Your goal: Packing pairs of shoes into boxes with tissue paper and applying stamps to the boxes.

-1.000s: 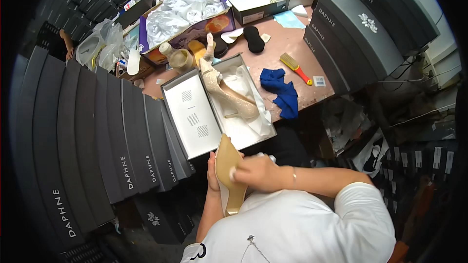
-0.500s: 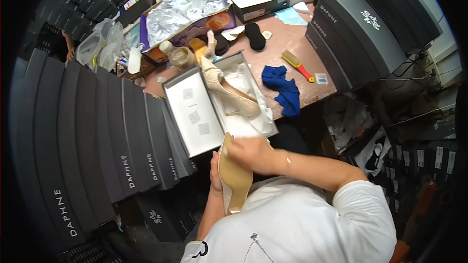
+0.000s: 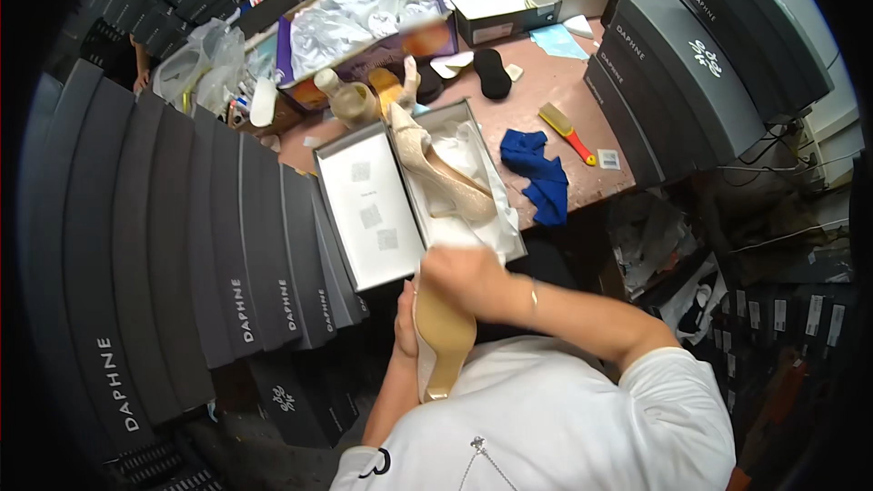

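Observation:
My left hand (image 3: 406,323) grips the side of a high-heeled shoe (image 3: 444,336), its tan sole turned up and its heel end toward my body. Over the toe end of that sole is my right hand (image 3: 471,282), closed and smeared by motion. Whatever its fingers hold, if anything, is hidden. Just beyond the hands lies a matching glittery beige heeled shoe (image 3: 446,178) on white tissue in an open shoebox (image 3: 455,111). The white-lined lid (image 3: 368,205) sits at the box's left.
A blue cloth (image 3: 536,168) and a red-and-yellow brush (image 3: 568,135) lie right of the box. Behind are a jar (image 3: 353,105), a black insole-shaped pad (image 3: 492,74) and a purple carton (image 3: 377,62) of crumpled paper. Dark shoeboxes stack at left (image 3: 168,264) and right (image 3: 673,82).
The view has shifted slightly, so the table things appear a little farther right. My right hand stays at the shoe's toe end, still blurred; my left hand keeps its hold.

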Available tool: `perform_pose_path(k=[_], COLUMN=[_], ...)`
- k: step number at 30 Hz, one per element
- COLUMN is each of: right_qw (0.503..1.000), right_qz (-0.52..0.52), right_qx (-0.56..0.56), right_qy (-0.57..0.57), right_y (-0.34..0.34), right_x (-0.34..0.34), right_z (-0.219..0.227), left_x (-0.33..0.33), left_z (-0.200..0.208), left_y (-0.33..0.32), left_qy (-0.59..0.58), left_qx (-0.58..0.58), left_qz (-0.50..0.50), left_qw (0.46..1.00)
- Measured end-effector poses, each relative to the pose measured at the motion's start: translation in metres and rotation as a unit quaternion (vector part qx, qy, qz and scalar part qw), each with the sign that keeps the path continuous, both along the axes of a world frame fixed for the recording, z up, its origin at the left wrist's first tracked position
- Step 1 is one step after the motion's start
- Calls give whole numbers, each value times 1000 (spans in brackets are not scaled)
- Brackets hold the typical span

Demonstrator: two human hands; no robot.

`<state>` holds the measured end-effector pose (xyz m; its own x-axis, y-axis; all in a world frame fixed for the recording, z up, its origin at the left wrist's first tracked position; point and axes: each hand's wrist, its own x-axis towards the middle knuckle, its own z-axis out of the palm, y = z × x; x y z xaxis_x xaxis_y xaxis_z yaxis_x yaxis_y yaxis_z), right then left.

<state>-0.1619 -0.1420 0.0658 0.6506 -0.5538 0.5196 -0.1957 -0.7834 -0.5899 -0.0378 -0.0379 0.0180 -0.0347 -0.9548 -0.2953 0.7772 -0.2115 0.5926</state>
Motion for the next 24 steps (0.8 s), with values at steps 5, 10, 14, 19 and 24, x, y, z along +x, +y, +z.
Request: perform_pose_path(k=[5, 10, 14, 19, 24], right_qw=[996, 992, 998, 998, 975], right_qz=[84, 100, 34, 28, -87], right_qx=[-40, -28, 3, 20, 204], right_qy=[16, 73, 44, 47, 2], right_y=[36, 48, 12, 15, -104], right_x=[-21, -33, -36, -36, 1], right_z=[16, 10, -8, -5, -25], left_x=[4, 10, -18, 7, 60], left_z=[10, 3, 20, 6, 28], left_y=[-1, -3, -15, -16, -50], left_qy=[6, -55, 39, -26, -213], left_qx=[70, 52, 143, 61, -22], left_qz=[-19, -10, 43, -30, 23], left_qw=[997, 997, 988, 997, 977])
